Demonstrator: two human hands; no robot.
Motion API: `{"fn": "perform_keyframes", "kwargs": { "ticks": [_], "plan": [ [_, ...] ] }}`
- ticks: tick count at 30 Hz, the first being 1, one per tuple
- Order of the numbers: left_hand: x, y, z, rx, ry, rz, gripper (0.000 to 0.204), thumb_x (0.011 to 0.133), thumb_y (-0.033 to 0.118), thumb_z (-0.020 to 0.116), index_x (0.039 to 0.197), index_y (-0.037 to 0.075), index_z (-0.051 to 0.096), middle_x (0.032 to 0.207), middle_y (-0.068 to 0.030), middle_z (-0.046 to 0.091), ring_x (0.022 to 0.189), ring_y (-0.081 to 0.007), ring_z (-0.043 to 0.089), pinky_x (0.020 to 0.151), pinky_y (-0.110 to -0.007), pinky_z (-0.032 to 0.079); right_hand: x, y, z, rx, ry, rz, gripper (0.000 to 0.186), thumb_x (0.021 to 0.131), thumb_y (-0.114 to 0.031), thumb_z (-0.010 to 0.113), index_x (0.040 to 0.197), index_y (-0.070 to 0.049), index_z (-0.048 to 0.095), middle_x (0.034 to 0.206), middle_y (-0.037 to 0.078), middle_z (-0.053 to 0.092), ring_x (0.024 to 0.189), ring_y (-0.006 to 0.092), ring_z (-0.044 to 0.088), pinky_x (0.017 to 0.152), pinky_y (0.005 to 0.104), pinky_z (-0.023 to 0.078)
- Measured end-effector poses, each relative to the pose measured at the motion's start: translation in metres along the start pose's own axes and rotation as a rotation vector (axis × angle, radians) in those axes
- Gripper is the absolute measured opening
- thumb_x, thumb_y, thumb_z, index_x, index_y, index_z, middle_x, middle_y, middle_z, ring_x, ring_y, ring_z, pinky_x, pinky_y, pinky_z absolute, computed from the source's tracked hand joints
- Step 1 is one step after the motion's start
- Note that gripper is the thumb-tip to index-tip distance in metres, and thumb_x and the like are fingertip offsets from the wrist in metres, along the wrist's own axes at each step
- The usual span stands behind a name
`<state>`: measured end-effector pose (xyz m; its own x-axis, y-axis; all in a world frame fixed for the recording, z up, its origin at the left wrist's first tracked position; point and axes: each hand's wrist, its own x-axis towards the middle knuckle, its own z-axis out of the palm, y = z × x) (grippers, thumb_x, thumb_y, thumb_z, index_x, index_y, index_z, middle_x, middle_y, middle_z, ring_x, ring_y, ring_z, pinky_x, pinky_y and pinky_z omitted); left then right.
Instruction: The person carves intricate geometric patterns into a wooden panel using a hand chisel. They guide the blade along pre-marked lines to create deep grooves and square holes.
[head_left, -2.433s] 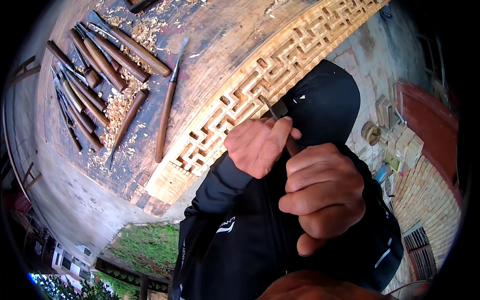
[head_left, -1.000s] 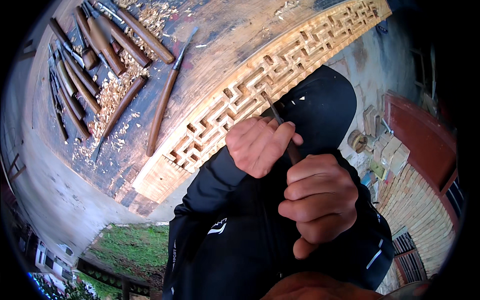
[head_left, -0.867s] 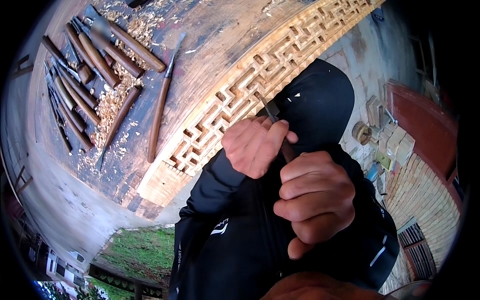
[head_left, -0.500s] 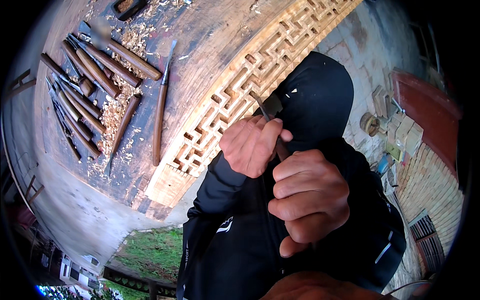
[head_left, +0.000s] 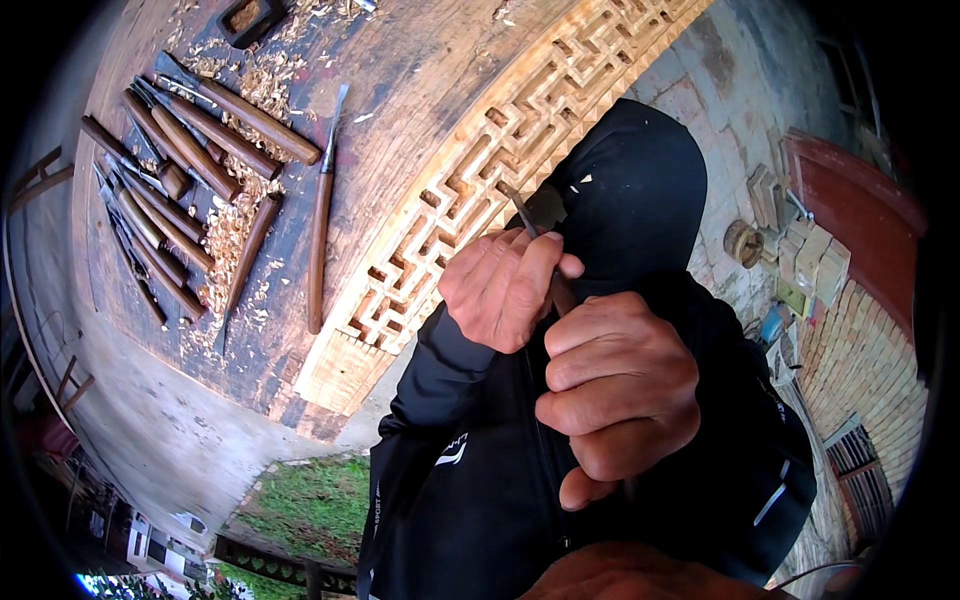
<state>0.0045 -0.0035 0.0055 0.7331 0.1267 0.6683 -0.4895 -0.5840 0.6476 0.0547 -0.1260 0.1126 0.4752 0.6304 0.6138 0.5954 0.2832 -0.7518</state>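
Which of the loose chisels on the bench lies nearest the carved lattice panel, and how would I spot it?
Start at the pale fretwork lattice panel on the dark workbench. Just left of it lies the lone chisel, long, slim and brown-handled. It lies almost straight up and down, apart from the slanted chisel cluster among the wood shavings.

A worn wooden tabletop (head_left: 420, 70) stands outdoors in flat daylight. Grey concrete floor (head_left: 170, 440) meets a grass patch (head_left: 310, 500); red brick paving (head_left: 860, 370) lies right.
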Motion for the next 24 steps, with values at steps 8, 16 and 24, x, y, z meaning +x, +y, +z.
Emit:
{"fn": "perform_keyframes", "kwargs": {
  "ticks": [8,16,24],
  "plan": [
    [-0.002,-0.002,0.002,0.011,0.011,0.01,0.036,0.099,0.01,0.084,0.125,-0.006,0.065,0.081,-0.0123,0.071,0.068,-0.0264,0.075,0.059,-0.035,0.058,-0.001,0.0,0.001,-0.003,0.018,0.004,0.06,0.11,-0.043,0.069,0.068,-0.009,0.044,0.07,0.006,0.066,0.048,0.0182,0.053,0.053,0.034,0.046],
    [0.004,-0.003,0.004,0.009,0.028,0.006,0.036,0.094,0.005,0.086,0.123,-0.006,0.067,0.078,-0.0099,0.071,0.066,-0.0232,0.073,0.056,-0.033,0.056,0.004,0.002,0.0,0.004,0.052,0.019,0.059,0.108,-0.042,0.071,0.067,-0.009,0.045,0.071,0.008,0.068,0.048,0.0189,0.053,0.049,0.0337,0.044],
    [0.01,-0.007,0.009,-0.019,0.087,-0.044,0.053,0.079,-0.002,0.082,0.13,-0.01,0.072,0.076,-0.005,0.066,0.06,-0.0148,0.065,0.053,-0.028,0.048,0.037,0.021,-0.027,0.153,-0.038,0.132,0.052,0.116,-0.043,0.054,0.078,-0.008,0.049,0.067,0.007,0.067,0.044,0.0164,0.054,0.043,0.0302,0.042]
  ]
}}
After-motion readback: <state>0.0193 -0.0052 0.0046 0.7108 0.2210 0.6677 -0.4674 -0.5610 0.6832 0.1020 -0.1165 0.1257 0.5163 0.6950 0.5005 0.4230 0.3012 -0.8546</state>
